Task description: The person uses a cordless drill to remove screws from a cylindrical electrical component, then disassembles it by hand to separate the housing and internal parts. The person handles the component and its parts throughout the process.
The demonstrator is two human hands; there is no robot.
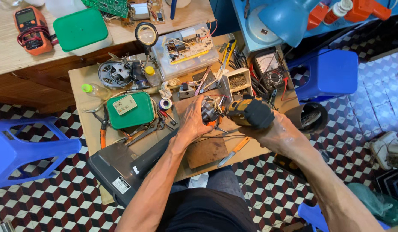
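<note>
A: Far left, blue plastic stool [23,146] on the tiled floor, well apart from the work. Then the worktop [85,124], crowded: green lidded box [131,111], pliers [103,129] beside it, a fan wheel [115,73] behind.

B: And the hands?

A: Left hand [192,122], fingers curled shut around a small motor assembly [211,109] at mid-worktop, over a wooden block [206,150]. It looks dense and rigid, metal core with thin wires hanging off; I judge the wires fragile, so the grip belongs on the solid body, as it is now.

B: Right side?

A: Right hand [278,131], fingers wrapped closed on a yellow-and-black power tool [249,112], nose touching the motor. Heavy-looking, rubbery grip, unlikely to slip.

B: Room to move?

A: Tight. A screwdriver [234,151] lies near the front edge, a parts box [238,81] and an analogue meter [271,71] just behind. Open space only toward the person's lap; a second blue stool [325,73] stands to the right.
</note>
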